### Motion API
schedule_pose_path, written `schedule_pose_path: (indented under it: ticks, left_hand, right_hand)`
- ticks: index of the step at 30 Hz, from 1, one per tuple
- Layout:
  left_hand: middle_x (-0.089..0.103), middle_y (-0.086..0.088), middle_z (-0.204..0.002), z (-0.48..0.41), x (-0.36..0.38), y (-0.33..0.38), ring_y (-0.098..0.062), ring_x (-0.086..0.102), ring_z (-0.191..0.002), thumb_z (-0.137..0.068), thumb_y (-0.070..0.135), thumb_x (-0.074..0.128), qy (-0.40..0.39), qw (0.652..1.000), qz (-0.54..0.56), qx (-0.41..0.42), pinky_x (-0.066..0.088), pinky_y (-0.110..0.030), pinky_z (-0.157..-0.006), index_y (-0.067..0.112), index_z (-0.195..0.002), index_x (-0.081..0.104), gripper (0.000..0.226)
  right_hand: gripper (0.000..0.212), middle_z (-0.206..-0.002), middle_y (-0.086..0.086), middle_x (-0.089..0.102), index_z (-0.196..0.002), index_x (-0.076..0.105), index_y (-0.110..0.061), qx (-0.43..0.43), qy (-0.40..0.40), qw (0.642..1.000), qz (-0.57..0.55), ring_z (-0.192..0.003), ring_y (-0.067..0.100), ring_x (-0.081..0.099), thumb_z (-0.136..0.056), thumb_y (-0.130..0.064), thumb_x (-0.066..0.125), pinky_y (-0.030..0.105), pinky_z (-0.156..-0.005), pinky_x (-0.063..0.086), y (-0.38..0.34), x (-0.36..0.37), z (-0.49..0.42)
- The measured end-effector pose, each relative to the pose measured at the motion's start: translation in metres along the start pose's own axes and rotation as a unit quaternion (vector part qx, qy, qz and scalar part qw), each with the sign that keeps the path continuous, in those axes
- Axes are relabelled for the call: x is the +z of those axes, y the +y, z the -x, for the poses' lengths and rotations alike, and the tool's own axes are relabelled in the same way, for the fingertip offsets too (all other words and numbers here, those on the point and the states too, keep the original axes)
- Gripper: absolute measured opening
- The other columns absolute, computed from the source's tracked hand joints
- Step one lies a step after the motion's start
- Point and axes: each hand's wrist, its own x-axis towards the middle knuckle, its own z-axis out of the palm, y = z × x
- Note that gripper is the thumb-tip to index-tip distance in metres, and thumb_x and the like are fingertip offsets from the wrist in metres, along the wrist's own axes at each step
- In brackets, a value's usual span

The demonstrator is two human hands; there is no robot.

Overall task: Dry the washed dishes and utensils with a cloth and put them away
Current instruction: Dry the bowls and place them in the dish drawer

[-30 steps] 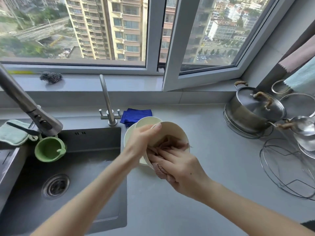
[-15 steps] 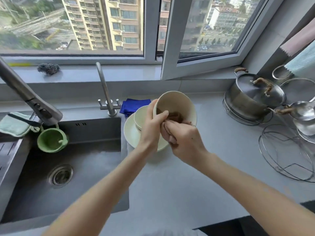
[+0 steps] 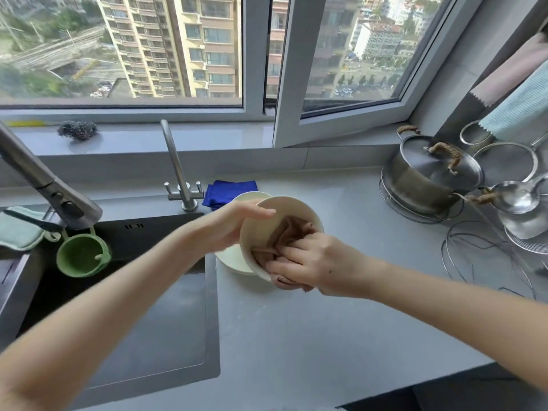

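Observation:
A cream bowl (image 3: 299, 207) is tilted on its side above the counter, its opening facing up and right. My left hand (image 3: 234, 222) holds the bowl at its left rim and outer wall, fingers stretched over the edge. My right hand (image 3: 308, 262) grips a brownish-pink cloth (image 3: 281, 235) and presses it into the bowl's inside and over its lower rim. Under and behind the bowl sits a cream plate (image 3: 229, 259) with another cream bowl (image 3: 247, 195) on it, mostly hidden.
A dark sink (image 3: 118, 307) lies left, with a green cup (image 3: 81, 258) hanging by the big tap (image 3: 44, 185). A blue cloth (image 3: 228, 191) lies behind the dishes. A steel pot (image 3: 430, 170), ladle (image 3: 516, 197) and wire racks (image 3: 480, 256) fill the right.
The bowl has come down and turned more onto its side. My right hand moved with the cloth from the bowl's upper inside to its lower rim. My left hand shifted along the left rim.

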Motion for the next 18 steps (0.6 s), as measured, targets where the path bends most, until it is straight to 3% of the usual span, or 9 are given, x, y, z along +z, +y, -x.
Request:
schedule_pose_path:
  ticks: [3, 6, 8, 10, 13, 15, 18]
  left_hand:
    - [0.067, -0.012, -0.100, -0.006, 0.026, -0.033, -0.024, 0.063, -0.091, -0.066, 0.010, 0.056, 0.170, 0.970, 0.106, 0.140, 0.049, -0.034, -0.077, 0.014, -0.114, 0.061, 0.048]
    - [0.063, -0.008, -0.080, -0.010, 0.042, -0.043, -0.017, 0.058, -0.074, -0.057, 0.006, 0.047, 0.287, 0.928, 0.146, 0.186, 0.049, -0.025, -0.063, 0.015, -0.093, 0.066, 0.042]
    - [0.058, -0.009, -0.071, -0.006, 0.033, -0.036, -0.020, 0.050, -0.069, -0.051, 0.006, 0.045, 0.298, 0.935, 0.117, 0.152, 0.043, -0.026, -0.057, 0.014, -0.084, 0.067, 0.041]
    - [0.059, -0.011, -0.070, -0.004, 0.016, -0.031, -0.026, 0.050, -0.070, -0.045, 0.010, 0.048, 0.274, 0.955, 0.075, 0.087, 0.042, -0.028, -0.060, 0.007, -0.087, 0.067, 0.046]
    - [0.059, -0.025, -0.096, 0.000, 0.007, -0.025, -0.033, 0.053, -0.085, -0.042, 0.018, 0.052, 0.227, 0.974, -0.013, -0.021, 0.044, -0.039, -0.070, 0.004, -0.107, 0.062, 0.068]
    - [0.058, -0.022, -0.098, -0.001, 0.008, -0.020, -0.033, 0.058, -0.082, -0.052, 0.016, 0.051, 0.208, 0.974, 0.041, -0.082, 0.050, -0.039, -0.069, 0.003, -0.117, 0.056, 0.066]
    - [0.059, -0.020, -0.107, -0.006, 0.008, -0.019, -0.038, 0.059, -0.094, -0.078, 0.011, 0.046, 0.189, 0.953, 0.190, -0.143, 0.048, -0.054, -0.083, 0.008, -0.119, 0.050, 0.042]
  right_hand:
    - [0.039, -0.088, 0.004, 0.070, -0.112, 0.059, -0.011, 0.154, 0.104, 0.978, -0.090, -0.067, 0.027, 0.064, -0.079, -0.008, 0.039, 0.032, -0.058, 0.047, -0.013, 0.010, -0.015]
    - [0.043, -0.083, 0.004, 0.070, -0.108, 0.065, -0.009, 0.252, 0.165, 0.943, -0.144, -0.064, 0.027, 0.065, -0.072, -0.008, 0.042, 0.030, -0.053, 0.047, -0.042, 0.024, -0.038]
    - [0.046, -0.083, 0.002, 0.069, -0.114, 0.062, -0.011, 0.257, 0.159, 0.939, -0.161, -0.065, 0.026, 0.065, -0.072, -0.008, 0.044, 0.030, -0.053, 0.047, -0.048, 0.026, -0.040]
    - [0.042, -0.086, 0.000, 0.069, -0.117, 0.064, -0.013, 0.187, 0.116, 0.960, -0.171, -0.070, 0.024, 0.063, -0.078, -0.005, 0.048, 0.030, -0.060, 0.045, -0.036, 0.022, -0.026]
    - [0.034, -0.092, -0.001, 0.069, -0.114, 0.068, -0.016, 0.061, 0.015, 0.985, -0.161, -0.075, 0.025, 0.060, -0.085, -0.001, 0.058, 0.035, -0.069, 0.048, -0.009, 0.007, -0.005]
    - [0.025, -0.093, 0.000, 0.070, -0.110, 0.070, -0.016, 0.033, 0.021, 0.991, -0.132, -0.079, 0.026, 0.061, -0.093, -0.009, 0.053, 0.037, -0.070, 0.050, 0.010, -0.008, -0.001]
    - [0.028, -0.098, 0.003, 0.071, -0.103, 0.073, -0.013, 0.057, 0.112, 0.989, -0.076, -0.089, 0.024, 0.066, -0.100, -0.020, 0.046, 0.037, -0.077, 0.053, 0.031, -0.037, 0.005]
